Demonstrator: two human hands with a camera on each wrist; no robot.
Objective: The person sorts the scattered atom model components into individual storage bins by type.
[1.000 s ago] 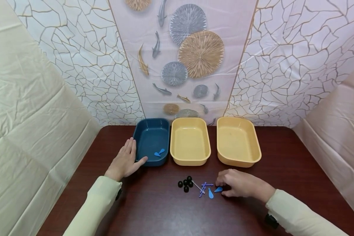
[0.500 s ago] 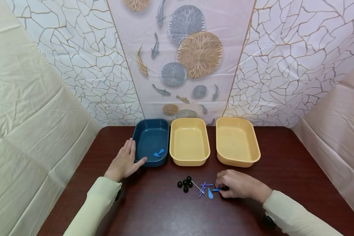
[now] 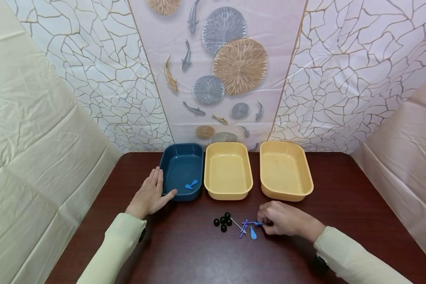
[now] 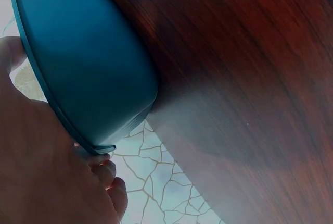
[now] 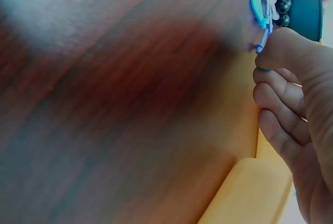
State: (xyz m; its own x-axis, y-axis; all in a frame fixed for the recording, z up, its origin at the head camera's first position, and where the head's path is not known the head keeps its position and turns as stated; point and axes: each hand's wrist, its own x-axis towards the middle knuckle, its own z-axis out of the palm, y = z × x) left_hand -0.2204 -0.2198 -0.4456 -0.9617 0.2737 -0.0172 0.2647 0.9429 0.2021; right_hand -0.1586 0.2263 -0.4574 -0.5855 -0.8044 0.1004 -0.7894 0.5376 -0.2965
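Note:
My left hand rests with straight fingers and spread thumb on the rim of the dark blue tray. Inside that tray lie two small blue teardrop-shaped pieces. Out on the table my right hand pinches another blue teardrop-shaped piece between thumb and forefinger, which hide most of it. Just left of these fingertips are thin purple sticks with small crossbars, plus a loose blue teardrop-shaped piece. Several round black beads sit in a cluster farther left, beside a pale stick.
Two yellow trays stand right of the blue one: a middle tray and a right tray, with a gap between them. All are on a dark brown table, backed by a patterned cloth.
My right hand's thumb and fingers have closed on the blue teardrop-shaped piece, and the hand has shifted slightly left. The left hand keeps its place on the tray.

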